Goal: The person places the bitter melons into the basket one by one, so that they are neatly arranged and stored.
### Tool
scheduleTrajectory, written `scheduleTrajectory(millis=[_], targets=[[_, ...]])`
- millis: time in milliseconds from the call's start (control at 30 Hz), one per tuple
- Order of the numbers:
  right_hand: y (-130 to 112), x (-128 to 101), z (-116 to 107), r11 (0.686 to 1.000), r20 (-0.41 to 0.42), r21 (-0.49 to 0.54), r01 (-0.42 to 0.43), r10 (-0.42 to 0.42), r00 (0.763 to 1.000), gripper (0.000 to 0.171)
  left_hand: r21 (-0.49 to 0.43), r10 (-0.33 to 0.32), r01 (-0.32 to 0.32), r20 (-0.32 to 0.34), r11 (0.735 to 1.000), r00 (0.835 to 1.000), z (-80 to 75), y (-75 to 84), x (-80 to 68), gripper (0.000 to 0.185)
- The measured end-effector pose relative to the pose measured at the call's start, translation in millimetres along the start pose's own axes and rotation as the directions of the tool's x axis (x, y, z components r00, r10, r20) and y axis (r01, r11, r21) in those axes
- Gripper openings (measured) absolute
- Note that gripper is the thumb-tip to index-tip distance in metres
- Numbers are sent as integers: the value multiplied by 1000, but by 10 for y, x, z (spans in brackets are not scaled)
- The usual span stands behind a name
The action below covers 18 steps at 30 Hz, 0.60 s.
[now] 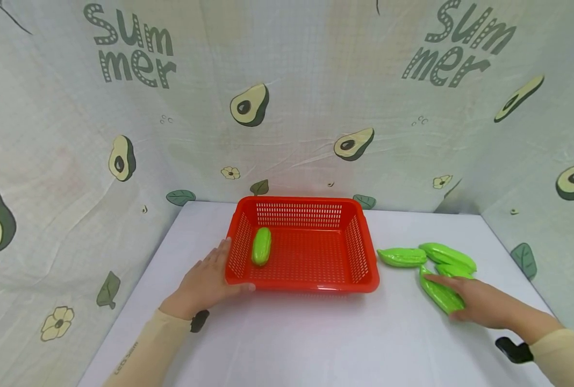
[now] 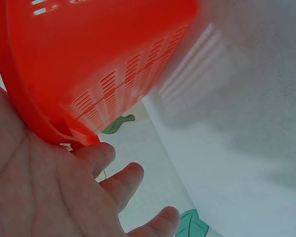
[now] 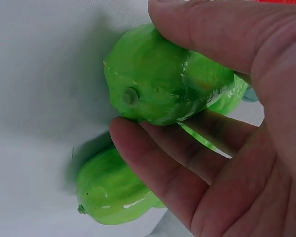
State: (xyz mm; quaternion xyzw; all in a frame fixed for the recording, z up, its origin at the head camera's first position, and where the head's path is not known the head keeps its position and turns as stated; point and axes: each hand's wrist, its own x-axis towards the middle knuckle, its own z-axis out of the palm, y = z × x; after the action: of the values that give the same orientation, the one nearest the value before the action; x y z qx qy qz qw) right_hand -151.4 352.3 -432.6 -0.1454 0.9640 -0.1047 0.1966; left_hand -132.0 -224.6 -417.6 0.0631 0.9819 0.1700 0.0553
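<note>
Green and glossy, the gourd (image 3: 167,89) sits between the thumb and fingers (image 3: 158,163) of our right hand (image 1: 485,306), which curl around it near its stem end; it lies on the white table (image 1: 292,344), right of the basket (image 1: 306,282). It looks like light, stiff plastic with a slick skin, so we judge a hold across the thick middle safer than one at the tapered tip. Three more gourds (image 1: 429,257) lie touching or just beside it, crowding that side. Our left hand (image 1: 205,285) rests against the basket's left near corner, thumb along the front rim. Inside, a cucumber (image 1: 261,246) lies by the left wall. The cloth backdrop (image 1: 287,107) closes in behind the basket; bare table stretches towards us.
</note>
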Motion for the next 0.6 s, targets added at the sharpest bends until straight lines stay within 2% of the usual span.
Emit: scheduleTrajectory(millis=[100,333,600], targets=[[-3,-14,4,1000,-10,3,10,-10,1000,89,0,2,-2,1,1000,1000,3,1,0,131],[-40,-49,-55,995,-70,-22,94,-95,993,88,-3,7,-7,-2,1000,1000,10,-13,0,131],[-183,-44,-323,990,-114,-32,135,-138,984,89,-5,8,-8,-2,1000,1000,23,-29,7,131]])
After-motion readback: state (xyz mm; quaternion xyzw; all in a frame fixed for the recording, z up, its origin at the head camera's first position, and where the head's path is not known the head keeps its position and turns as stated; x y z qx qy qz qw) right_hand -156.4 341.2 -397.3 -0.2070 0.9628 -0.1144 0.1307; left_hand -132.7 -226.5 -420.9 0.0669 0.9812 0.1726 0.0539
